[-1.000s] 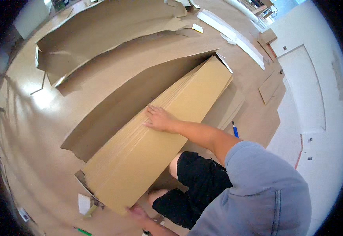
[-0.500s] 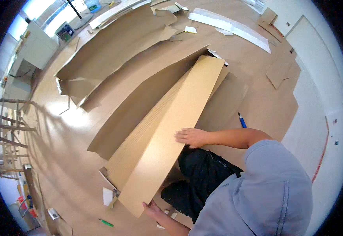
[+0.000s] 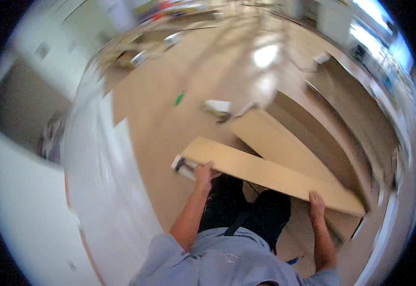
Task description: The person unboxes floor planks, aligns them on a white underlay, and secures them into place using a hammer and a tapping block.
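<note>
- Fingers of the left hand curl closed around the near edge of a long tan plank, by its left end.
- The plank slants across, its right part over the tan stack; hands set wide probably steady its length.
- The right hand grips that edge nearer the right end, fingers bent over it.
- Brown cardboard flares beyond, seemingly folded back to bare the stack.

brown wood-look floor, white sheeting along its left edge, pale wall far left, glare and long shadows ahead, bright window upper right
</note>
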A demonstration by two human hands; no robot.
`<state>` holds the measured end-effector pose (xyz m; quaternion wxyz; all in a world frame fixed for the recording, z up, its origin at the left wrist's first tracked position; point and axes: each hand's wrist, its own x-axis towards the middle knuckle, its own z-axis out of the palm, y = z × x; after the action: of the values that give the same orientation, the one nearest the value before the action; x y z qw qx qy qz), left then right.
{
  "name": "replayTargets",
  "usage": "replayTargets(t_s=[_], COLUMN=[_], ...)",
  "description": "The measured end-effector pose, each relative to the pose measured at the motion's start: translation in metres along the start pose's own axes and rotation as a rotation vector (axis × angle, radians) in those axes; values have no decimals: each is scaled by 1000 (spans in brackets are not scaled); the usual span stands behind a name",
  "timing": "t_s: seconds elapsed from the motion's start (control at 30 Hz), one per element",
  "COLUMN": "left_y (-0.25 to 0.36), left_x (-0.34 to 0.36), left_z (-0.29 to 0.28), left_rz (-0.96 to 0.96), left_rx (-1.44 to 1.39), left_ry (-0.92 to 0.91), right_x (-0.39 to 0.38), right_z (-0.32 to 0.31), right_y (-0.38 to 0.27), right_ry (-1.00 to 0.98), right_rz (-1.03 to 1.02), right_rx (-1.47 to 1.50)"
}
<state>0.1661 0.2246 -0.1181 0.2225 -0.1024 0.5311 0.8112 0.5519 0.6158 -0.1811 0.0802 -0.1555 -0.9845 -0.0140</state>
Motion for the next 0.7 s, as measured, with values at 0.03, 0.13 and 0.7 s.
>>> replayTargets(t_s=[0.03, 0.13, 0.7], left_y=[12, 41, -223], left_x=[-15, -22, -194], left_z=[7, -40, -446], left_rz=[-11, 93, -338], left_rx=[149, 202, 1336], left_ry=[54, 79, 308], right_x=[-10, 16, 186], right_z=[-8, -55, -231], right_y=[2, -40, -189], right_ry=[110, -55, -8], right_rz=[-9, 0, 69], right_rx=[89, 167, 347])
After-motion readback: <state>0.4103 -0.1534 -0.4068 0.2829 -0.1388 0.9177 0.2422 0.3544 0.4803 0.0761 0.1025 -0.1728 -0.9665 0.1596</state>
